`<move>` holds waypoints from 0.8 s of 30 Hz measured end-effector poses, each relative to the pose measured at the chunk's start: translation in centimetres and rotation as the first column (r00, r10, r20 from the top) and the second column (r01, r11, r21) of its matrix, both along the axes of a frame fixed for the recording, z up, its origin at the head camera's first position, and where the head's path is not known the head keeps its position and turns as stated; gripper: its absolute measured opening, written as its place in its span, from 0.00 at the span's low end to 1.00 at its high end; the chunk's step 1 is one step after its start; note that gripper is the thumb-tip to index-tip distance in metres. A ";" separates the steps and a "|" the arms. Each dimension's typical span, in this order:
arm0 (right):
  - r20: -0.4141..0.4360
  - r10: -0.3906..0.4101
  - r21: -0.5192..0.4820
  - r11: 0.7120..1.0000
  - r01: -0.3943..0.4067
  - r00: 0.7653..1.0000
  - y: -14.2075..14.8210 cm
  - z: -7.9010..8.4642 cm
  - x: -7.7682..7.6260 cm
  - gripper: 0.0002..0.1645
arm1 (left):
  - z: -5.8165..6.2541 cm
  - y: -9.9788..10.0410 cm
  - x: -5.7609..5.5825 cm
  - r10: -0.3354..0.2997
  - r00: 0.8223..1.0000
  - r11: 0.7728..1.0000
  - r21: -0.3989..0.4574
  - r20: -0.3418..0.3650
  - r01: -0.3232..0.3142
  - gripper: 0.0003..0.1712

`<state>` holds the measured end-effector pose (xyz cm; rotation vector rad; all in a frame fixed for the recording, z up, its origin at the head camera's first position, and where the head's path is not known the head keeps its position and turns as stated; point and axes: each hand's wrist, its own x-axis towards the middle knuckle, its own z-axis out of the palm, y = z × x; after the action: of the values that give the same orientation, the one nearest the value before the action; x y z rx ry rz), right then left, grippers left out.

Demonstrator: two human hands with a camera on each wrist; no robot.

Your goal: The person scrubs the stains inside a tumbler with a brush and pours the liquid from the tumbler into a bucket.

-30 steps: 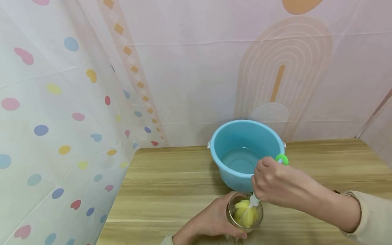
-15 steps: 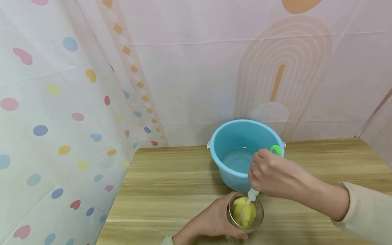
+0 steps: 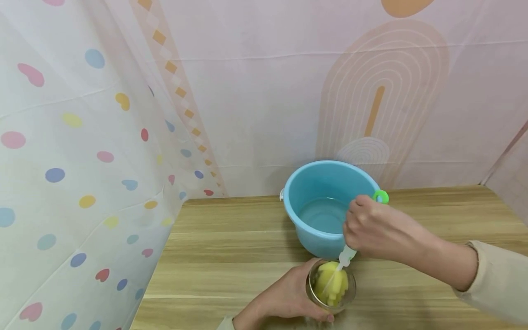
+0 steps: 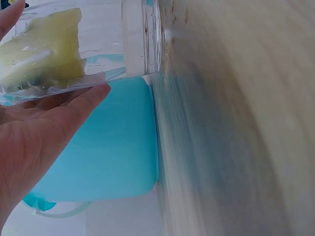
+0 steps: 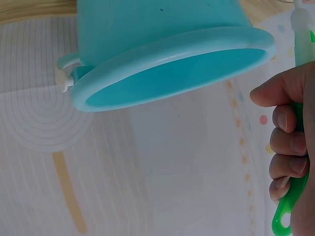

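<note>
My left hand (image 3: 288, 293) wraps glass (image 4: 101, 39), presumably to brace it; glass sits nearer me than bucket (image 3: 315, 240), away from table's (image 3: 222, 266) back edge. Right hand (image 3: 379, 229) clenches brush handle (image 5: 297, 191), yellow sponge (image 3: 330, 280) inside glass.

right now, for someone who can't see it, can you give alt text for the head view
A right hand grips a bottle brush, its yellow sponge head inside a clear glass that a left hand holds. Behind the glass, a light blue bucket stands on a wood-grain table.
</note>
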<state>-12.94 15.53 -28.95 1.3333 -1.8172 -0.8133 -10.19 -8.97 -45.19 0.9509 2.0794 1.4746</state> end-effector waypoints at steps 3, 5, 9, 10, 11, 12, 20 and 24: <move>0.006 -0.007 0.010 1.000 0.007 1.000 0.4 0.0 0.2 0.17 | 0.0 0.0 0.0 -0.002 1.000 1.000 0.001 0.010 0.002 0.52; 0.016 -0.010 0.014 1.000 0.010 1.000 0.7 0.1 0.3 0.17 | 0.0 0.0 -0.1 -0.006 1.000 1.000 0.005 0.023 0.006 0.52; 0.034 -0.010 0.020 1.000 0.009 0.999 1.1 0.3 0.7 0.18 | -0.1 0.0 -0.2 -0.012 0.999 1.000 0.007 0.030 0.012 0.51; 0.038 -0.010 0.021 1.000 0.009 0.999 1.2 0.4 0.8 0.18 | -0.1 0.0 -0.2 -0.013 1.000 1.000 0.006 0.027 0.013 0.51; 0.041 -0.010 0.021 1.000 0.009 0.999 1.2 0.4 0.9 0.18 | -0.1 -0.1 -0.2 -0.012 1.000 1.000 0.003 0.021 0.012 0.50; 0.041 -0.009 0.021 1.000 0.009 0.999 1.2 0.5 1.0 0.19 | -0.1 -0.1 -0.2 -0.013 1.000 1.000 0.002 0.014 0.013 0.50; 0.010 0.005 0.014 1.000 -0.005 1.000 0.7 1.1 2.1 0.20 | -0.1 -0.1 -0.2 -0.007 1.000 1.000 0.005 -0.011 0.007 0.50; -0.019 0.010 0.006 1.000 -0.010 1.000 0.1 1.4 2.6 0.22 | -0.1 0.0 -0.2 -0.006 1.000 1.000 0.006 0.004 0.005 0.51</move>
<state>-10.32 15.64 -27.56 1.3329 -1.7935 -0.8246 -10.37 -8.98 -45.26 0.9541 2.0691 1.4793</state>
